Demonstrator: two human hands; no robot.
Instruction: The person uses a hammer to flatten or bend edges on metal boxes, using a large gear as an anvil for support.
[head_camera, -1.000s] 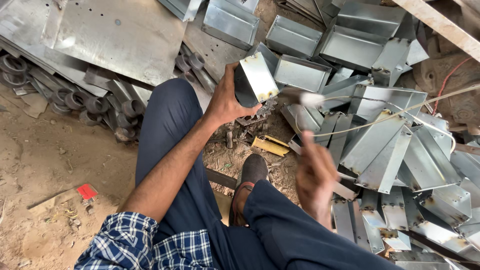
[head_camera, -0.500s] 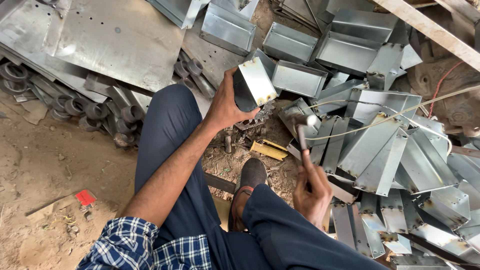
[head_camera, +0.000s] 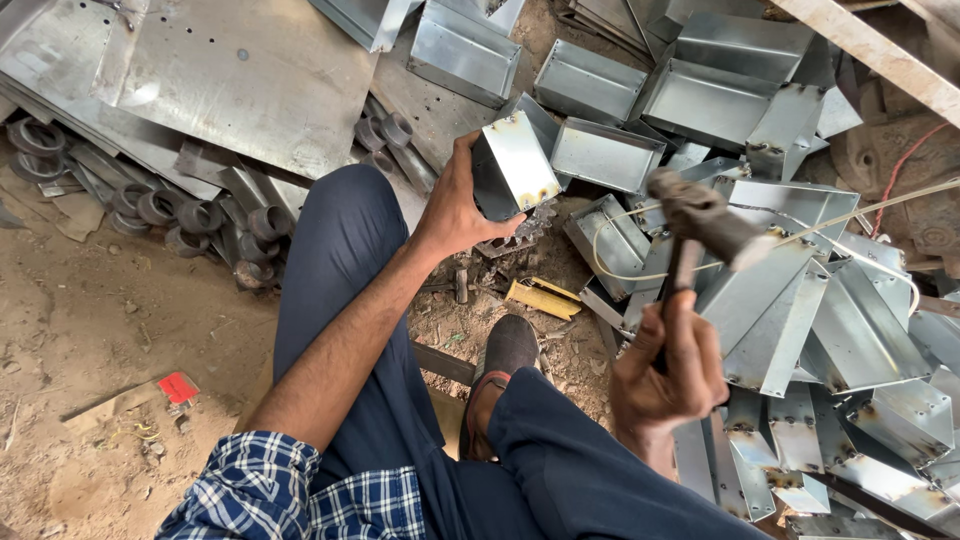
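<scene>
Left hand (head_camera: 462, 212) grasps a small welded metal box (head_camera: 517, 165), held tilted above the knee. Right hand (head_camera: 668, 372) clenches a hammer (head_camera: 700, 222), raised, apart from the box. Finished-looking boxes (head_camera: 850, 340) piled right; this one seems mid-work.

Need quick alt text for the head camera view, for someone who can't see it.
Seated person's left hand grips a small sheet-metal box; right hand raises a hammer. Similar metal boxes lie piled at right.
</scene>
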